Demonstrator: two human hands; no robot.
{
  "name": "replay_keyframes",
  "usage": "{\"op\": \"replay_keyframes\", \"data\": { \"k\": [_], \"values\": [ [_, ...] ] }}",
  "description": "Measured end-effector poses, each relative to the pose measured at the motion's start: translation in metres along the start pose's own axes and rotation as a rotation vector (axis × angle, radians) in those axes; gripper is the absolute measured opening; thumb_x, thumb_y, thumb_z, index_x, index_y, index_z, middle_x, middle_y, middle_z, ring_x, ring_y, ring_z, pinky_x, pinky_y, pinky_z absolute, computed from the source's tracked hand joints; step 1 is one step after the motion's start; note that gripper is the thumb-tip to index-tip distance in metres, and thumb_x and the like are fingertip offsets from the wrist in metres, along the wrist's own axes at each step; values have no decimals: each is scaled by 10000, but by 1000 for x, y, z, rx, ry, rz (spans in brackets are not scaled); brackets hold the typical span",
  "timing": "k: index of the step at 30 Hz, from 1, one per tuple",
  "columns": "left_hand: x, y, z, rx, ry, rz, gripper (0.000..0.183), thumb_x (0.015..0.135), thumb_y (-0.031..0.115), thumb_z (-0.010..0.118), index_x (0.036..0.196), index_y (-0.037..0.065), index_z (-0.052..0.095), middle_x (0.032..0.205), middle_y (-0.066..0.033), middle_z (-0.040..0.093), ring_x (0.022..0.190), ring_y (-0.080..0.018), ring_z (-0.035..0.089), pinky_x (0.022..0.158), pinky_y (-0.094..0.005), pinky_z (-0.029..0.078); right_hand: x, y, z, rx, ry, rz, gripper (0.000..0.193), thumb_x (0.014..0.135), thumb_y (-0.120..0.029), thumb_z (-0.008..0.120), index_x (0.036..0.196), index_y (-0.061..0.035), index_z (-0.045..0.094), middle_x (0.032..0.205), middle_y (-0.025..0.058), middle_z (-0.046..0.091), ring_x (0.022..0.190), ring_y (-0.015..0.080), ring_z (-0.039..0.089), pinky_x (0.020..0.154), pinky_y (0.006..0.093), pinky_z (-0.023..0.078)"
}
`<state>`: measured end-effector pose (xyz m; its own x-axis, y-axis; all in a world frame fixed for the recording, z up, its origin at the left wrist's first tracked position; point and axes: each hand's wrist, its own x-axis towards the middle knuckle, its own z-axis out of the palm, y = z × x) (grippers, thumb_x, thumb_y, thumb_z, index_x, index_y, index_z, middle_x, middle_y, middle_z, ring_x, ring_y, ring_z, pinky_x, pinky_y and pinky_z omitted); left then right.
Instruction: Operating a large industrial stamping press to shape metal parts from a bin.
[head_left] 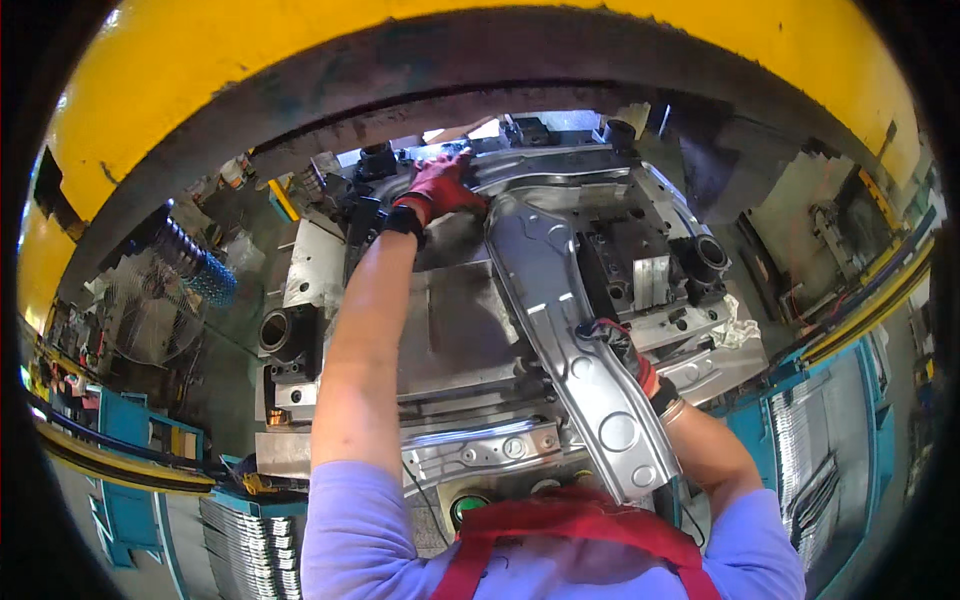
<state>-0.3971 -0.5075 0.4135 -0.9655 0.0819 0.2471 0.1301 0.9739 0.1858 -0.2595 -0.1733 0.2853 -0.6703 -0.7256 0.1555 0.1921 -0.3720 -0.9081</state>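
Note:
A long grey stamped metal panel (560, 300) with round embossed marks slants across the press die (455, 325), its near end close to my apron. My right hand (628, 352), in a red and dark glove, is closed on the panel's right edge. My left hand (440, 188), in a red glove, reaches to the far side of the die. Its fingers look spread, beside the left end of a curved stamped metal part (560, 170). Whether those fingertips touch that part I cannot tell. Another stamped metal part (490, 452) lies along the die's near side.
A yellow press frame (500, 18) arches overhead. Round guide posts stand at the die corners, among them one left (277, 328) and one right (706, 256). Blue racks of stacked metal parts (250, 545) flank me. A fan (158, 315) stands left; a green button (468, 506) is near my apron.

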Motion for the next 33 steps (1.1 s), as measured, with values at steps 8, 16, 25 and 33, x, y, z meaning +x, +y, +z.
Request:
{"op": "replay_keyframes", "data": {
  "k": [8,16,25,33],
  "values": [
    [-116,8,-28,285,529,214,743,572,466,699,1271,342,482,1228,-204,448,1180,-401,392,1062,-560,118,-102,-73,13,-598,-109,92,254,795,-75,608,1026,31,619,1026,98,621,941,209,595,867,319,456],
    [-309,32,-44,55,305,104,732,508,346,777,1208,319,566,1225,-204,435,1193,-391,358,1073,-506,163,-204,-65,-32,-360,64,264,450,793,-31,621,1209,16,456,1001,100,610,889,183,582,801,311,475],
    [-427,54,21,-14,-9,-62,715,497,325,793,1181,337,584,1280,-195,394,1208,-418,342,1072,-542,160,-231,-69,-43,-474,311,326,614,814,-168,624,1332,-7,335,1151,95,551,972,180,557,844,295,457],
    [-446,40,69,96,-85,-111,785,521,277,798,1247,366,511,1337,-191,343,1252,-419,294,1081,-555,142,-163,-94,-12,-394,225,333,684,770,-71,642,1365,-19,310,1201,112,514,1057,197,535,914,304,429]
  ]
}}
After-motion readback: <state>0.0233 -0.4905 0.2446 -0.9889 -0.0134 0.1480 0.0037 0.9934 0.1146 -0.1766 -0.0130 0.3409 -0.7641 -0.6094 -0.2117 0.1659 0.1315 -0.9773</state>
